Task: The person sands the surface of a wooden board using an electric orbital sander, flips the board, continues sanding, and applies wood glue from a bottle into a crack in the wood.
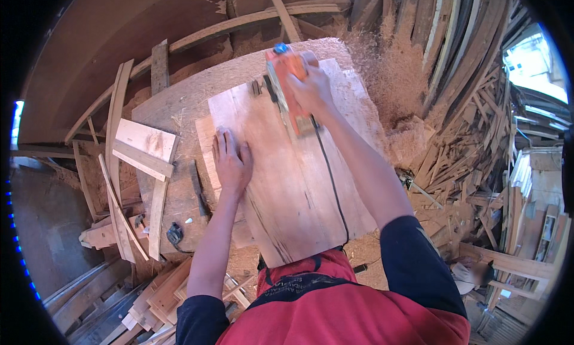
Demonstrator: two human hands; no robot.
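A wide, pale wooden board (287, 195) lies across the workbench in front of me, dark cracks running along its near part. On its far part rests an orange-red electric hand planer (281, 88) with a blue knob at the front. My right hand (314, 91) is wrapped round the planer's handle, slightly smeared by motion. A black power cord (330, 172) trails from the planer back over the board toward my body. Near the board's left edge, my left hand (232, 164) lies flat with its fingers stretched out.
The workbench (173, 115) carries a chisel-like tool (198, 189), a black plug-like object (174, 232) and wood offcuts (143, 143) on the left. Shavings (388, 76) heap at the far right. Stacked planks (463, 34) and scrap surround the bench. Someone sits at the lower right (469, 276).
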